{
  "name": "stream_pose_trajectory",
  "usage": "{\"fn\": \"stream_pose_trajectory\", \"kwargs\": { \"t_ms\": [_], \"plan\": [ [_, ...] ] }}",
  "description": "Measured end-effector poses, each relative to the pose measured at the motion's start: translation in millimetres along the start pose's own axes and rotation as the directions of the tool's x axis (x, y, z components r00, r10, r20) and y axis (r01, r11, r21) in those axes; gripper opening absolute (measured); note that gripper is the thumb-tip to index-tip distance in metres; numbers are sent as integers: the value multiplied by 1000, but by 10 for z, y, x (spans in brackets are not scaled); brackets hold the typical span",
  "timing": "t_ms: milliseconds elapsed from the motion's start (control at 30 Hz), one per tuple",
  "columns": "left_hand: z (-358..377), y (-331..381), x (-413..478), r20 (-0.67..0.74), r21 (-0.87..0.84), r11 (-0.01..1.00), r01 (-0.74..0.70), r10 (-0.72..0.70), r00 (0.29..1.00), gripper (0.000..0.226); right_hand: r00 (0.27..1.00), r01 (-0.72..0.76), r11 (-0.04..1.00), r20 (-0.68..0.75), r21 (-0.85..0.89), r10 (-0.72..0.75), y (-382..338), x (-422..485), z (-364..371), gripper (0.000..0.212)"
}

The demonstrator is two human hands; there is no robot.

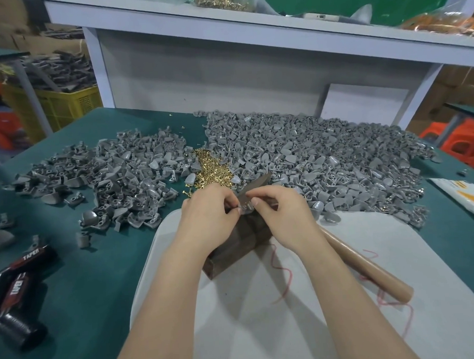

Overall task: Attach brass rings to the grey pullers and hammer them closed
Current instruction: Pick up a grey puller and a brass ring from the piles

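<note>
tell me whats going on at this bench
A person is fitting small parts by hand. The left hand and right hand pinch one grey puller over a dark block on a white mat. Heaps of pullers and a pile of brass rings lie behind. The hammer handle lies on the mat, unheld.

Across the middle, the grey pullers (312, 152) look matt with a dull sheen. The brass rings (210, 170) between them are bright, shiny metal. The bench (98, 285) has a matt green, felt-like cover. Bottom centre, the pale mat (266, 316) looks smooth. Lower right, the hammer handle (374, 273) is smooth light wood.
</note>
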State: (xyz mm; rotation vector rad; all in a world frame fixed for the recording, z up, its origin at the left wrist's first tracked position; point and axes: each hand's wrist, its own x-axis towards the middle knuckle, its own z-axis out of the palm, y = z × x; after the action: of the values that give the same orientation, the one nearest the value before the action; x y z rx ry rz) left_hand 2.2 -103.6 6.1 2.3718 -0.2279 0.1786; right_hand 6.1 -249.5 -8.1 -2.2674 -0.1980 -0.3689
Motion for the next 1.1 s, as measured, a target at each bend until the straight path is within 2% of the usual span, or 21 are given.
{"fn": "stream_pose_trajectory", "kwargs": {
  "t_ms": [200,433,767,1100],
  "plan": [
    [9,9,7,10,7,1000,-11,11,1000,12,998,51,997,-45,-62,-54,1,-2,79,7],
    [0,-10,15,15,20,1000,-18,18,1000,11,992,122,989,-27,-85,-124,21,-19,93,13],
    [20,-32,30,0,29,999,-27,27,1000,5,998,54,998,-38,-34,-56,-27,-34,84,17],
    [54,-48,60,-17,84,994,-66,68,998,5,994,3,933,102,-360,36,-265,71,-15,8]
  ]
}}
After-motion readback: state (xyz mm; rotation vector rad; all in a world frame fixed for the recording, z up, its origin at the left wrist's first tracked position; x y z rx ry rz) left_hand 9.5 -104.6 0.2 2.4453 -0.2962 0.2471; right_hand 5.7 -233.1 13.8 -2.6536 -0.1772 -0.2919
